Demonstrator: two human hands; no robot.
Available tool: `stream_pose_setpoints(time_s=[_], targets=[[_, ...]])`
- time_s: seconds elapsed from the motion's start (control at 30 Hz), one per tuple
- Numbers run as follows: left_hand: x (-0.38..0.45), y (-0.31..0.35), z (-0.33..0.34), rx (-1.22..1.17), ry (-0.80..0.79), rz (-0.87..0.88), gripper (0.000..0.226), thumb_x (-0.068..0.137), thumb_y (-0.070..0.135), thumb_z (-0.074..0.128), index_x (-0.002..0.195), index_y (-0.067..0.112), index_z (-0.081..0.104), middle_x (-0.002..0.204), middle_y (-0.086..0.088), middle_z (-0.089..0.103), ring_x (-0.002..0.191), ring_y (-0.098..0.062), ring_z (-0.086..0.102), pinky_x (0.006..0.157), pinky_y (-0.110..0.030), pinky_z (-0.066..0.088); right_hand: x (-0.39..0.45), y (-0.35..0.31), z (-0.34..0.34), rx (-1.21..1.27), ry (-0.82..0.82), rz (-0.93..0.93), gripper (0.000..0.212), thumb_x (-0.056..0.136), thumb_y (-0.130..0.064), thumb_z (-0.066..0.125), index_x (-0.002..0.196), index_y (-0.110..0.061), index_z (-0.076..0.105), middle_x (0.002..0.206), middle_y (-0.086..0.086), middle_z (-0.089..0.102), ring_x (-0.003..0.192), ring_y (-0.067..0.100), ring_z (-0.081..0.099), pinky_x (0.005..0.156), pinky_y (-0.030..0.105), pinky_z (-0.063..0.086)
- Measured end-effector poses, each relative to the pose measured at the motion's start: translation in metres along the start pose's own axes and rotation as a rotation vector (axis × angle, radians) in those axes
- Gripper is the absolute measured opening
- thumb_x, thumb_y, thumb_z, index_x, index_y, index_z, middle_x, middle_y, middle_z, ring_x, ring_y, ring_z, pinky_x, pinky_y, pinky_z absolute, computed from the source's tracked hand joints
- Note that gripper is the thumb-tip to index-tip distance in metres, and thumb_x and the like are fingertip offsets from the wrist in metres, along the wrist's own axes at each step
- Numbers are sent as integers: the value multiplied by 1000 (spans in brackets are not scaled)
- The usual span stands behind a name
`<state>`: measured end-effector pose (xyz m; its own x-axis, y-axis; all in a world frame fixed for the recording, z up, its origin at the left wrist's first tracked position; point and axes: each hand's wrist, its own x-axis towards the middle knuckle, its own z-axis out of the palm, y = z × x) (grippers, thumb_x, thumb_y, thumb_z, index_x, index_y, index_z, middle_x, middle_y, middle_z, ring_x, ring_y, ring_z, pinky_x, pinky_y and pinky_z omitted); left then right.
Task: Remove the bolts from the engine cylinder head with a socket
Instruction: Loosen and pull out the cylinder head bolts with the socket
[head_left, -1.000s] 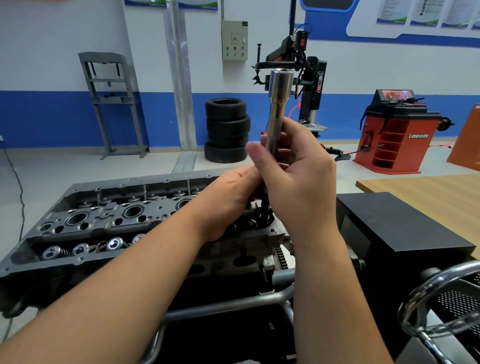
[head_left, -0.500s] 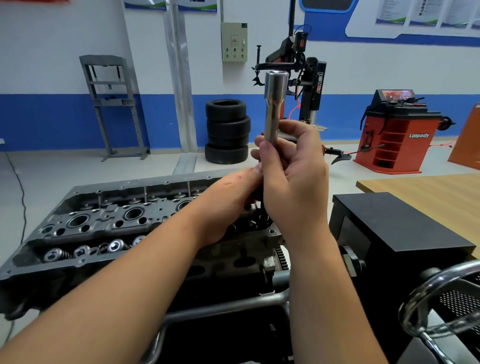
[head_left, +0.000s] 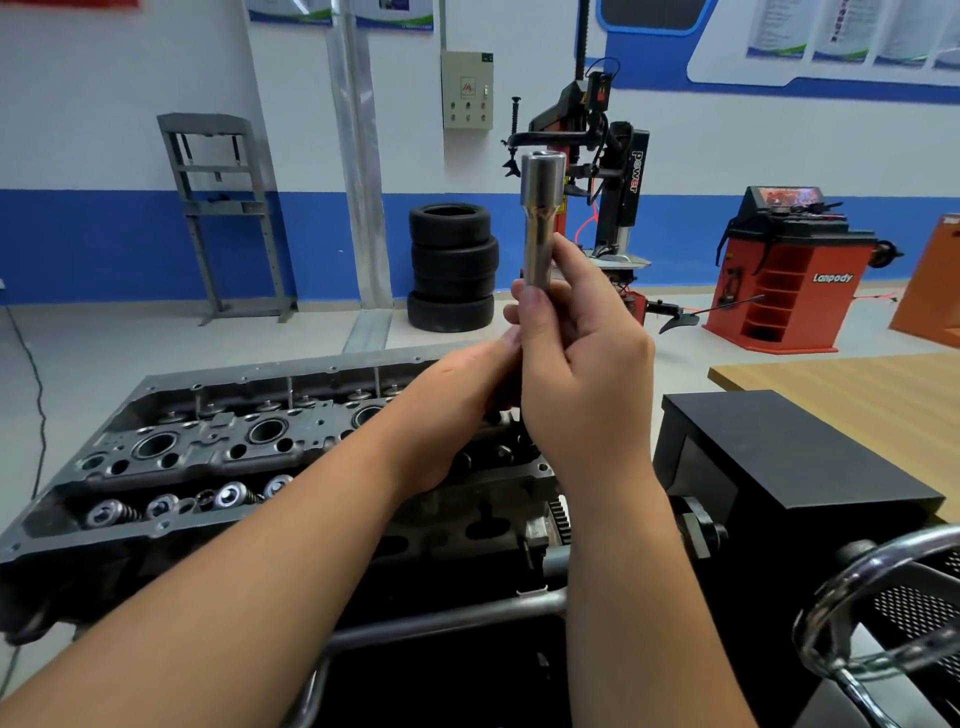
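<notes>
Cylinder head (head_left: 218, 457) sits left, box (head_left: 810, 467) right. Socket (head_left: 540, 218) stands upright between, above both. Tyres (head_left: 451, 267) stacked behind.

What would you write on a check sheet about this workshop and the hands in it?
Surface: a wooden table at right; the engine head sits on a metal stand.
Job's things: a long silver socket is held upright above the engine head's right end; no bolt can be made out.
Clutter: a black box beside the engine head.
Hands: the right hand grips the socket's lower part; the left hand reaches under it, fingers hidden.
Cables: a dark cable on the floor at left.
Surroundings: stacked tyres, a tyre machine, a red cabinet, a grey frame.
</notes>
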<state>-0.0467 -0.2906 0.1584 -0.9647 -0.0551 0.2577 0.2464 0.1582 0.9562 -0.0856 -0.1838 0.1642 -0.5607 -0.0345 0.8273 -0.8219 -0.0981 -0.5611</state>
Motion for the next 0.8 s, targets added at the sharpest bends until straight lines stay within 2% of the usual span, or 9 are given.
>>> stream_pose_setpoints(time_s=[0.13,0.2,0.27,0.37,0.4,0.5,0.6,0.73,0.8], targets=[[1,0,0,31,8,25,44,111,42,39,118,11,69,108,-5,78,101,-17,74,86,-26,58,2,-1,-1,7,7,-1,33,96,-25,66,126,-9,66,97,-7,71,92,12,68,85,36,56],[2,-1,1,44,23,35,48,111,41,39,121,2,65,106,-12,76,95,-19,72,82,-27,58,2,1,-2,-11,34,-1,29,95,-22,67,121,-10,70,94,-8,72,87,8,68,82,34,56],[2,-3,1,20,36,37,50,111,39,37,126,-3,61,110,-18,74,97,-21,71,86,-30,58,2,2,-2,-23,26,-11,30,96,-18,64,125,-10,67,94,-7,73,86,5,69,80,30,57],[2,-2,1,-14,-5,16,44,112,43,33,126,19,67,121,-3,76,116,-14,70,104,-34,55,2,2,-4,-32,-19,-22,40,100,-15,57,140,-13,53,102,-2,74,93,7,71,84,30,58],[1,-1,1,-11,-24,15,42,113,43,33,125,23,67,121,2,76,118,-11,69,105,-32,53,2,2,-4,-27,-26,-17,42,101,-15,56,142,-15,50,103,-2,74,94,6,71,85,30,58],[1,-1,0,-6,-36,26,41,113,39,34,122,18,68,113,3,79,109,-9,72,90,-21,56,2,1,-4,0,-41,-1,41,101,-19,54,142,-18,50,102,-8,72,95,4,70,84,25,57],[0,0,1,14,-29,63,41,113,37,36,115,15,70,103,-2,79,97,-12,74,81,-20,56,3,-2,-4,-1,-29,-10,42,97,-24,64,139,-19,56,101,-12,71,94,7,68,83,29,57],[2,-4,0,24,-9,85,49,112,34,36,117,-6,64,100,-22,74,87,-16,72,78,-23,57,4,0,-6,-20,13,-11,37,93,-16,68,130,-14,66,97,-4,72,88,12,68,83,38,57],[3,-5,1,8,0,81,49,111,34,37,117,-8,61,96,-15,73,85,-14,71,76,-21,56,5,0,-7,-63,1,-40,37,95,-13,65,132,-10,65,100,1,73,91,15,69,85,38,56]])
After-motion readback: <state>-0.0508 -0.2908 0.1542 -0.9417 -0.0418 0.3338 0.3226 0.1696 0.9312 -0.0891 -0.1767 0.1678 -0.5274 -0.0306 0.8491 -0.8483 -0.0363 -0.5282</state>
